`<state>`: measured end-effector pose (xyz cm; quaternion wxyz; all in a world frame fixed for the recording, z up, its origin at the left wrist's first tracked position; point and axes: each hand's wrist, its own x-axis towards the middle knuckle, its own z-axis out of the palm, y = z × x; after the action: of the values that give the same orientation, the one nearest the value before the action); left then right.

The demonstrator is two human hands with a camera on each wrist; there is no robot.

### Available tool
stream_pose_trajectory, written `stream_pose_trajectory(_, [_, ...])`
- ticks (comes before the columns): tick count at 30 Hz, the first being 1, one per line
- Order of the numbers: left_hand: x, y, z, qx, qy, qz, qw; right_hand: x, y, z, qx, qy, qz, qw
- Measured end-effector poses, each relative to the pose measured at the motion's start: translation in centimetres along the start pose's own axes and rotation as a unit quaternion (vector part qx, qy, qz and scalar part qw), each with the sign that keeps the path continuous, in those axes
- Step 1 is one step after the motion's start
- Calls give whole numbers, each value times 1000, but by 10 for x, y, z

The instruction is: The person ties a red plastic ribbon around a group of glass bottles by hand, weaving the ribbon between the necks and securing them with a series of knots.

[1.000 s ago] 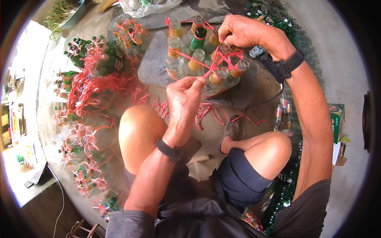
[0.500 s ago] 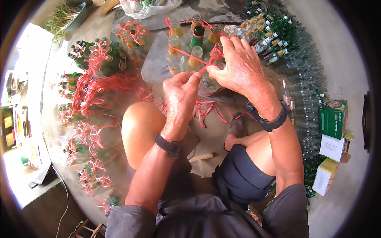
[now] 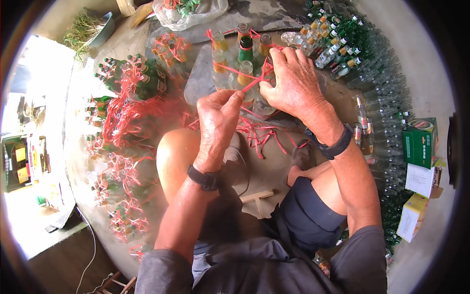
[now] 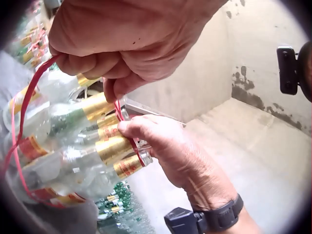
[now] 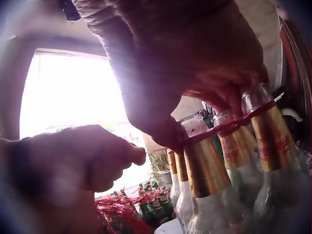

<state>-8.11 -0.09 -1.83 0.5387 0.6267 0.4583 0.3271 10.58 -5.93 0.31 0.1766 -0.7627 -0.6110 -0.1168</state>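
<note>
A cluster of clear bottles with gold neck labels (image 4: 113,150) and one green bottle (image 3: 246,49) stands upright in front of the person. Red strap (image 3: 252,84) crosses between the necks. The left hand (image 3: 215,117) pinches the strap between thumb and fingertips, left of the bottles, and pulls it taut. Over the right-side necks lies the right hand (image 3: 296,83), fingers spread across the tops, thumb pressing the strap against a neck (image 5: 197,141). Another length of strap (image 4: 19,122) wraps lower round the bottles. The right palm hides several bottle tops in the head view.
Strapped bottle bundles and a heap of red strap (image 3: 122,115) line the left. Rows of loose bottles (image 3: 387,112) curve along the right, beside a green box (image 3: 420,142). A plastic bag (image 3: 191,14) lies beyond; a small wooden piece (image 3: 257,196) is between the legs.
The right hand came from the far right bottles to the middle necks, spreading its fingers over them. The left hand stays on the strap, slightly lower-left. The head view has shifted a little.
</note>
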Motion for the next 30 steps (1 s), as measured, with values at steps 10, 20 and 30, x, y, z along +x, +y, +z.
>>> stream_pose_trajectory(10, [50,53,-22,263,-148,220,928,-3,-4,0,33,6,22,999])
stream_pose_trajectory(20, [114,71,4,441,-149,342,816,-2,-5,-4,51,-20,29,998])
stream_pose_trajectory(30, [137,62,6,511,-205,305,777,-1,-5,-4,36,-18,29,999])
